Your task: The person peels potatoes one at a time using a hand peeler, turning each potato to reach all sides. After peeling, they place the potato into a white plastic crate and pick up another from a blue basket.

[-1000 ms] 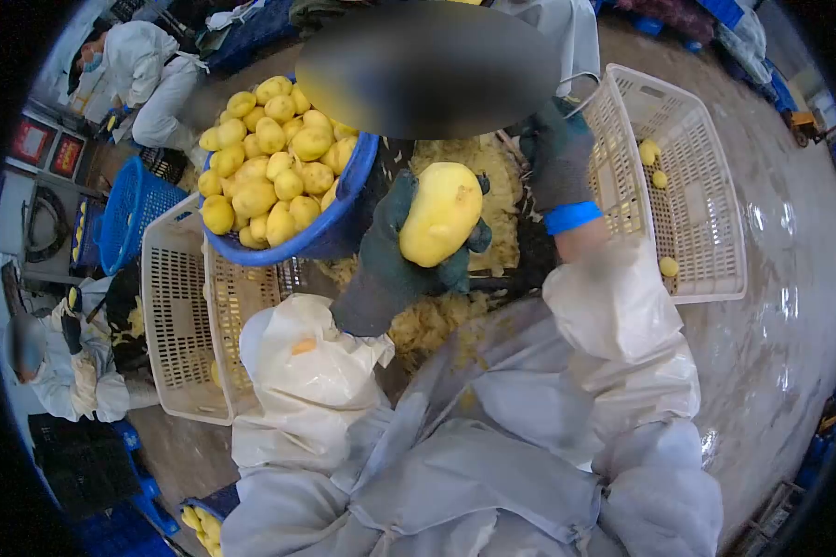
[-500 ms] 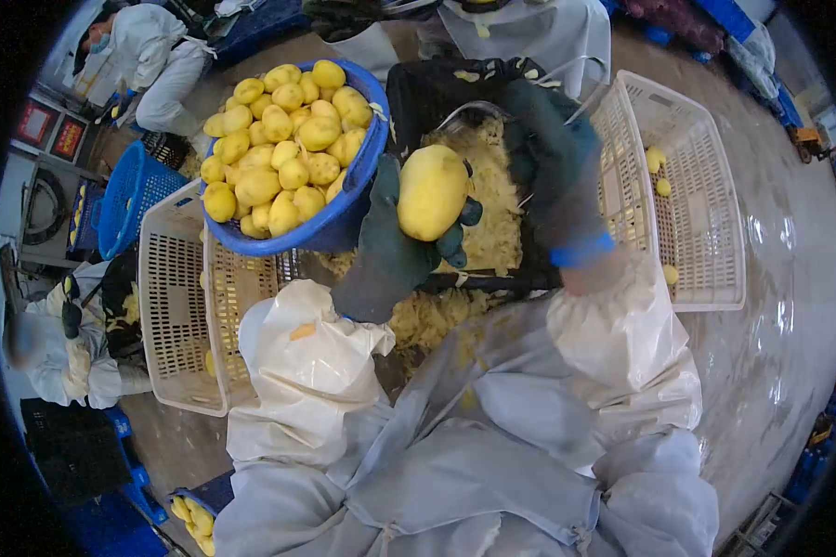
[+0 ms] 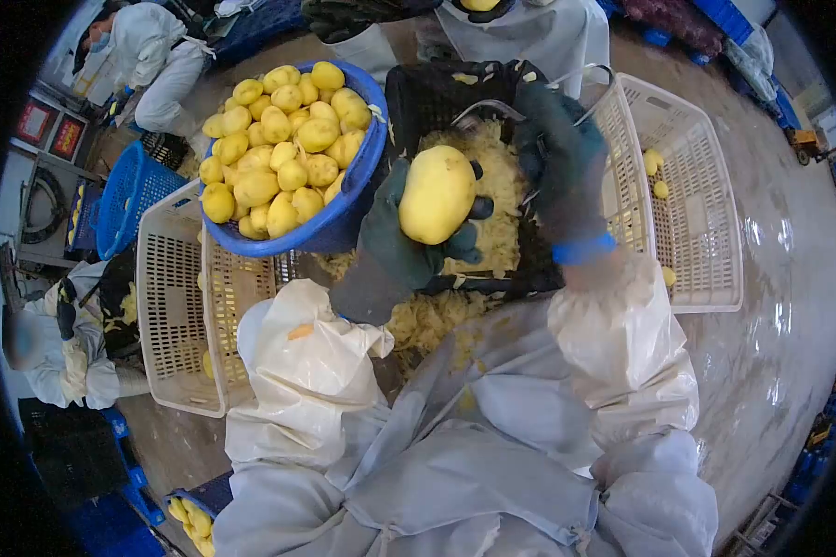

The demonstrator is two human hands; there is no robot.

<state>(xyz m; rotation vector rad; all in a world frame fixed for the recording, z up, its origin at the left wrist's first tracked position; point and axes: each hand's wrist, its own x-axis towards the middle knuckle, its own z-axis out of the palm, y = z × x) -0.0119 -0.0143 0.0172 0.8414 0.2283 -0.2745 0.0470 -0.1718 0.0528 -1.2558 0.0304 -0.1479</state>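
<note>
One yellow potato (image 3: pixel 437 195) sits held in the gloved left hand (image 3: pixel 401 243), above a black crate (image 3: pixel 412 100) of peelings (image 3: pixel 497 237); what the nearby right hand (image 3: pixel 559 153) grips, I cannot tell.

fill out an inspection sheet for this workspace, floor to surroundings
Surface: floor shiny, apparently wet, at right.
Job's things: yellow potato in the left hand; blue tub heaped with potatoes; black crate holding pale scraps.
Clutter: more scraps lie just in front of the black crate; a few potatoes in the right-hand white crate.
Hands: left hand gloved, gripping the potato; right hand gloved, its grip unclear.
Cables: dark coil at far left, cable or hose unclear.
Surroundings: people in pale workwear at left and across the crate.
</note>
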